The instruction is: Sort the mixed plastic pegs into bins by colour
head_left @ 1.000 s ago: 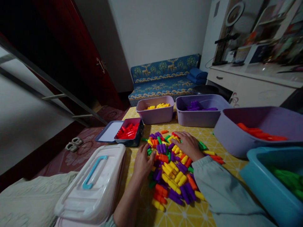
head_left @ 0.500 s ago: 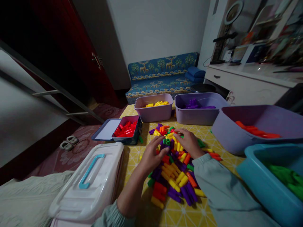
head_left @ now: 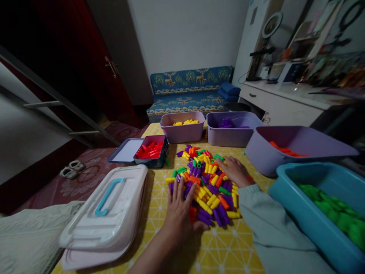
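Note:
A heap of small plastic toy pieces point(head_left: 212, 186) in yellow, purple, orange, red and green lies on the table. My left hand point(head_left: 180, 211) rests spread over its near left edge, palm down, with red and purple pieces beside the fingers. At the far right edge of the heap is my right hand point(head_left: 234, 171), its fingers stretched out against the pieces. Neither hand appears to hold anything. What lies beneath the palms is hidden.
Around the heap stand a red-filled tin point(head_left: 164, 156), a pink bin of yellow pieces point(head_left: 184, 134), a purple bin of purple pieces point(head_left: 229, 137), another of orange pieces point(head_left: 261, 156), and a teal bin of green pieces point(head_left: 293, 209). A white lidded box point(head_left: 85, 217) sits left.
My left hand has come down toward me and spread over the heap's near left side. My right hand has shifted outward to the right edge. The pieces near the left look more gathered.

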Motion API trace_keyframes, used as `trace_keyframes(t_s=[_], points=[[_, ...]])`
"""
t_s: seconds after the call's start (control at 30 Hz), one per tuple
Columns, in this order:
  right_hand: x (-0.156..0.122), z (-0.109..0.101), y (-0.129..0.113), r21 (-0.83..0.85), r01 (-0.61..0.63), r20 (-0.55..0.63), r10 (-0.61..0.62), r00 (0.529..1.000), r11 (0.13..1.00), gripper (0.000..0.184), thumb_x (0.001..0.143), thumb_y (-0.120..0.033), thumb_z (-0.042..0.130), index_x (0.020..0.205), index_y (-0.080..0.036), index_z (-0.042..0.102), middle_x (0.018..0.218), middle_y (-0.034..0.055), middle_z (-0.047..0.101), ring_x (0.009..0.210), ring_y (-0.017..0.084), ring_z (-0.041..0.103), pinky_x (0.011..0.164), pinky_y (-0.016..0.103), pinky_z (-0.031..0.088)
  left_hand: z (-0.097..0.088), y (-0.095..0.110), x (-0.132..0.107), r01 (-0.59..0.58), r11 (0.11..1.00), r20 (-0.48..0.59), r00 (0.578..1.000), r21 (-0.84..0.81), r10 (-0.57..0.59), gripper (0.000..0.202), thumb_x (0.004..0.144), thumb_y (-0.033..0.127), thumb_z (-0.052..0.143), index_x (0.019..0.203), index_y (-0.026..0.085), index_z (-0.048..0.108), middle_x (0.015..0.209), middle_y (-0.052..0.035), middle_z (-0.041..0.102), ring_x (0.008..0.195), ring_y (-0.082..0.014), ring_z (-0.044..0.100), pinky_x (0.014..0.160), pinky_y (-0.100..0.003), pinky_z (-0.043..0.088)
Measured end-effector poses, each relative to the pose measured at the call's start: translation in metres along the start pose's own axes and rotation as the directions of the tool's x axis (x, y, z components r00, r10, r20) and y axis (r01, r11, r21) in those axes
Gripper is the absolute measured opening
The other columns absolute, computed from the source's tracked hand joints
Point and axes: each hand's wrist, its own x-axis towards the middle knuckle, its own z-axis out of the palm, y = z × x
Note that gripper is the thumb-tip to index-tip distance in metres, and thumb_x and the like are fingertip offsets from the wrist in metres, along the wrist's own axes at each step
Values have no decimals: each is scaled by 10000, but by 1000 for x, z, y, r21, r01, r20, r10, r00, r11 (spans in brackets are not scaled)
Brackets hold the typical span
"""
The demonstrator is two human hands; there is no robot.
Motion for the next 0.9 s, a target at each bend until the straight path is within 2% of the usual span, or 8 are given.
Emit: trace_keyframes(t_s=[0.13, 0.2, 0.33, 0.47, 0.53, 0.7, 0.8, 0.9], points=[[-11, -9, -32, 352, 60, 126, -111, 986, 934, 556, 913, -553, 435, 1348, -218, 520, 1377, 110, 558, 1263, 244, 528, 1045, 404, 421, -3, 5, 22, 90, 995, -3, 996, -41, -90, 1015, 607, 579, 774, 1476, 258, 358, 1597, -196, 138, 1453, -476, 56, 1096, -712, 110], [-21, -22, -40, 387, 107, 128, -168, 977, 916, 580, 902, -547, 454, 1381, -222, 484, 1409, 105, 527, 1293, 247, 499, 1070, 412, 395, -8, 4, 28, 144, 988, -33, 989, -49, -145, 903, 686, 520, 742, 1461, 231, 380, 1583, -210, 171, 1457, -447, 104, 1111, -679, 147], [-73, -41, -22, 133, 199, 105, -214, 971, 971, 725, 777, -549, 612, 1415, -244, 450, 1472, 119, 445, 1374, 330, 381, 1114, 533, 301, -16, 2, 15, 176, 984, -105, 978, -31, -178, 907, 694, 568, 724, 1463, 243, 370, 1573, -206, 189, 1447, -448, 145, 1090, -677, 222], [-140, -35, 16, -80, 187, 81, -180, 980, 979, 1021, 553, -514, 779, 1466, -361, 347, 1557, 119, 296, 1404, 459, 262, 1053, 700, 264, -9, 2, -16, 124, 991, -41, 991, -57, -127, 1119, 549, 703, 750, 1494, 302, 305, 1593, -189, 125, 1428, -495, 155, 1056, -703, 269], [-160, -28, 24, -91, 184, 89, -176, 980, 979, 1048, 581, -478, 771, 1494, -378, 264, 1584, 110, 225, 1424, 451, 216, 1041, 710, 279, -1, 5, -26, 94, 993, -29, 995, -77, -97, 1116, 550, 720, 737, 1493, 301, 310, 1593, -192, 120, 1425, -507, 147, 1050, -723, 258], [-161, -21, -4, 29, 195, 88, -197, 976, 980, 999, 709, -349, 696, 1529, -347, 127, 1623, 57, 16, 1466, 386, 105, 1096, 610, 327, 11, 17, -20, -46, 989, -123, 992, -142, 28, 792, 717, 468, 730, 1424, 277, 426, 1603, -144, 102, 1449, -450, 126, 1072, -658, 310], [-157, -19, -26, 68, 245, 77, -250, 965, 967, 880, 741, -199, 605, 1511, -349, 205, 1624, 24, 13, 1471, 333, 144, 1122, 547, 342, 10, 26, -12, -130, 975, -179, 979, -182, 97, 581, 778, 255, 657, 1340, 265, 511, 1555, -148, 245, 1397, -375, 305, 1052, -581, 389], [-158, -17, -37, 40, 316, 64, -318, 946, 948, 792, 707, -87, 521, 1440, -347, 371, 1622, -2, 60, 1464, 315, 191, 1129, 535, 345, 10, 36, -8, -183, 958, -163, 975, -221, 149, 532, 770, 150, 604, 1286, 265, 553, 1433, -148, 431, 1253, -312, 480, 1004, -513, 460]])
